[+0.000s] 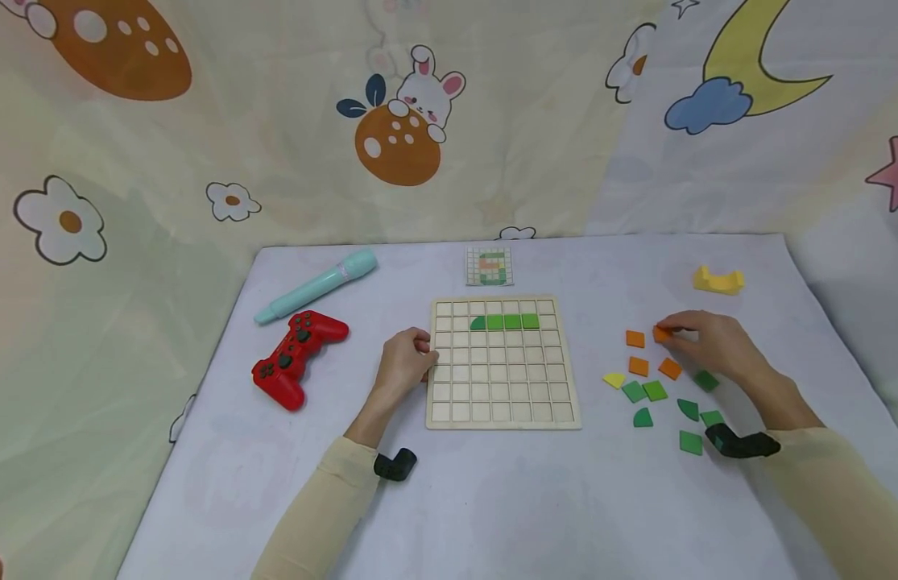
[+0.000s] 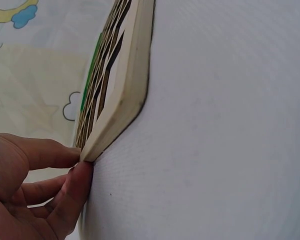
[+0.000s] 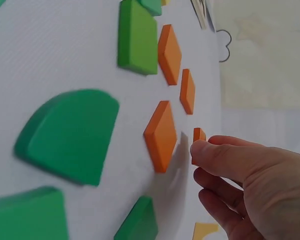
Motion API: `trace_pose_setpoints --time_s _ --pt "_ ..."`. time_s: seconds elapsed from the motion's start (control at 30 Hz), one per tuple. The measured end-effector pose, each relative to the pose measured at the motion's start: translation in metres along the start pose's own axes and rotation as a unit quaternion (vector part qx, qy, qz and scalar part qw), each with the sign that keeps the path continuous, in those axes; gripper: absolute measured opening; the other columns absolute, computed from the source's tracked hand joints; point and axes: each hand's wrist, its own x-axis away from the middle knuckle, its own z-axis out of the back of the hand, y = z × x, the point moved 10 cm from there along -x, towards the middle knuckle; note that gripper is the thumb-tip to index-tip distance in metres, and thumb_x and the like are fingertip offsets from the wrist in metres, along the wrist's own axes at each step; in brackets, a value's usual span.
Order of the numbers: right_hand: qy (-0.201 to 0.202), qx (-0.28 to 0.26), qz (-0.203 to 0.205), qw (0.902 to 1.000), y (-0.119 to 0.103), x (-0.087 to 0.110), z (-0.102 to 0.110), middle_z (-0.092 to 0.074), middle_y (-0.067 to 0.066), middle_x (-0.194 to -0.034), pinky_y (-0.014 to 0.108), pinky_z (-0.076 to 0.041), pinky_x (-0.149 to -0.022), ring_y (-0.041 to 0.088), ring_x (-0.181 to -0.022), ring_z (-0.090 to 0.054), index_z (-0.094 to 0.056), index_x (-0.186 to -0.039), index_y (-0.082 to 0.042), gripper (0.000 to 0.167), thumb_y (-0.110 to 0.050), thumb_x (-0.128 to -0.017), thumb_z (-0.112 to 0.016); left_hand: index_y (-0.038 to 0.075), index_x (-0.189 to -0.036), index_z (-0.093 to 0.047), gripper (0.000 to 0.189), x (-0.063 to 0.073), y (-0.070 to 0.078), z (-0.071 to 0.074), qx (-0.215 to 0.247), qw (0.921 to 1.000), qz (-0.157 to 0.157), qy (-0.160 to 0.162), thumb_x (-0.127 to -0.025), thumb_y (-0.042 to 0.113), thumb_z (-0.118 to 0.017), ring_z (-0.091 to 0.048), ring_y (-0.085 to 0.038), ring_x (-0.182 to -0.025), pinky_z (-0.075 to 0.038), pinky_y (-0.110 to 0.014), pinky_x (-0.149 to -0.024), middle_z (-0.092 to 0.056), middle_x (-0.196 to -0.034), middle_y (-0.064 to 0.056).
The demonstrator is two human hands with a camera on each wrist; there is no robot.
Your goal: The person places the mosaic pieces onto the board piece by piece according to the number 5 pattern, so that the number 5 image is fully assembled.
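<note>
My left hand [image 1: 403,360] pinches the left edge of a wooden grid board [image 1: 502,396] between thumb and finger. In the board's second row sit a dark green quarter-round tile [image 1: 478,323] and three light green square tiles [image 1: 512,321], side by side. To the right of the board, my right hand [image 1: 718,345] pinches a small orange square tile [image 3: 199,133] between thumb and fingers, just above the table. Close to that hand lie three other orange tiles [image 1: 669,369]. Nearer me are a yellow tile [image 1: 614,379] and several green tiles [image 1: 655,391], some of them quarter-rounds.
Behind the board lies a small pattern card [image 1: 489,267]. A red game controller [image 1: 296,358] and a teal pen-shaped object [image 1: 318,286] are at the left. A yellow curved block [image 1: 718,280] stands at the back right. Printed cloth [image 1: 289,129] hangs behind the table.
</note>
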Motion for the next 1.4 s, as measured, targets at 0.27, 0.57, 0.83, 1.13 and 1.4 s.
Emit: trace_pose_setpoints --time_s 0.27,0.57,0.83,1.13,1.4 --pt "0.014 -0.002 0.054 0.9984 -0.038 -0.013 0.002 -0.065 0.023 -0.118 0.061 -0.045 -0.097 0.04 -0.112 -0.055 -0.064 -0.121 -0.001 0.033 -0.014 -0.09 -0.066 0.0 -0.112 -0.062 0.029 0.0 0.002 0.0 0.004 1.0 -0.001 -0.002 -0.085 0.004 -0.07 -0.057 -0.015 -0.065 -0.055 -0.022 -0.048 -0.058 -0.09 -0.009" --pt "-0.006 -0.021 0.091 0.9956 -0.098 -0.032 -0.018 -0.066 0.018 -0.12 0.056 -0.045 -0.101 0.037 -0.116 -0.056 -0.066 -0.12 -0.003 0.03 -0.009 -0.09 -0.065 0.0 -0.111 -0.062 0.028 -0.001 0.001 0.0 0.005 1.0 0.003 -0.004 -0.084 0.004 -0.07 -0.058 -0.015 -0.065 -0.055 -0.022 -0.048 -0.059 -0.091 -0.009" --pt "0.007 -0.041 0.199 0.9791 -0.171 -0.042 -0.043 -0.07 0.016 -0.112 0.05 -0.052 -0.094 0.034 -0.108 -0.063 -0.071 -0.109 -0.001 0.027 -0.009 -0.084 -0.073 0.0 -0.11 -0.062 0.027 -0.001 0.0 0.001 0.007 1.0 0.001 -0.002 -0.084 0.004 -0.069 -0.057 -0.014 -0.064 -0.055 -0.022 -0.048 -0.058 -0.09 -0.009" --pt "0.011 -0.048 0.238 0.9699 -0.236 -0.048 -0.07 -0.07 0.013 -0.112 0.044 -0.053 -0.095 0.031 -0.109 -0.063 -0.072 -0.108 -0.003 0.023 -0.009 -0.086 -0.071 -0.001 -0.11 -0.063 0.028 -0.001 0.001 0.002 0.005 1.0 -0.007 0.0 -0.084 0.002 -0.07 -0.058 -0.014 -0.065 -0.055 -0.023 -0.048 -0.059 -0.09 -0.009" --pt "0.004 -0.029 0.209 0.9774 -0.261 -0.05 -0.087 -0.068 0.012 -0.118 0.041 -0.052 -0.099 0.029 -0.116 -0.06 -0.071 -0.113 -0.005 0.026 -0.012 -0.088 -0.069 -0.001 -0.11 -0.063 0.028 0.0 0.002 0.001 0.002 0.9999 -0.011 0.001 -0.083 0.001 -0.07 -0.059 -0.014 -0.067 -0.056 -0.023 -0.048 -0.059 -0.09 -0.009"
